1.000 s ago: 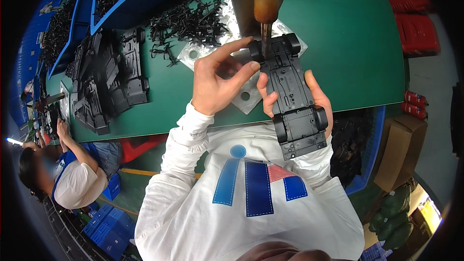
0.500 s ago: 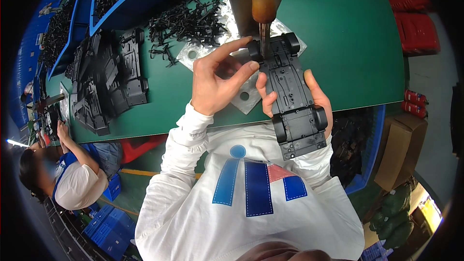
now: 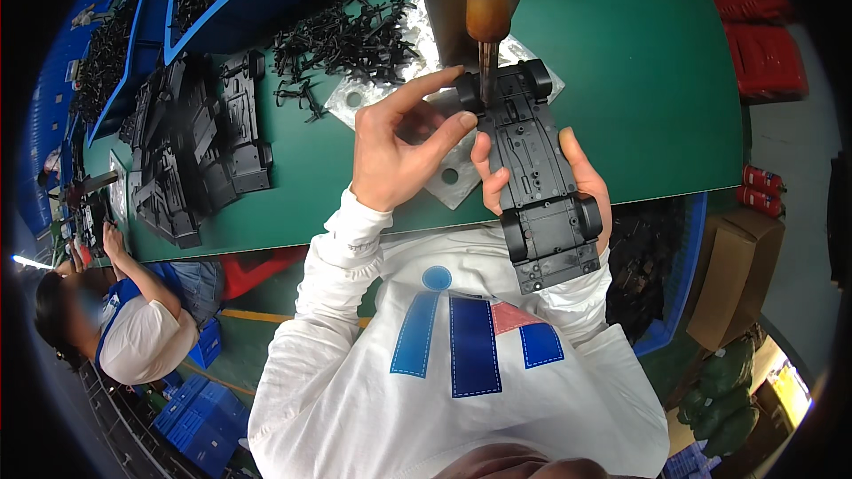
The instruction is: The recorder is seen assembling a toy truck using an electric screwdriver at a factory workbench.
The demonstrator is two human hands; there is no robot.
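A black plastic toy car chassis with wheel-like round parts at its corners is held tilted over the table's near edge. My right hand wraps round it from beneath, thumb on its right side and fingertips on its left. With index finger and thumb, my left hand grips the chassis at its far left corner; the other fingers are hidden. Above that corner an upright driver with an orange-brown handle points down, its metal tip against or just over the chassis. A brown cloth wrap covers the driver's top.
Small black parts lie heaped beyond my left hand, partly on a silvery perforated sheet. More black chassis are piled at left, below blue bins. Another person works at far left. Red containers stand at right.
The driver and its wrap appear shifted very slightly to the right. Both hands and the chassis hold almost the same place.
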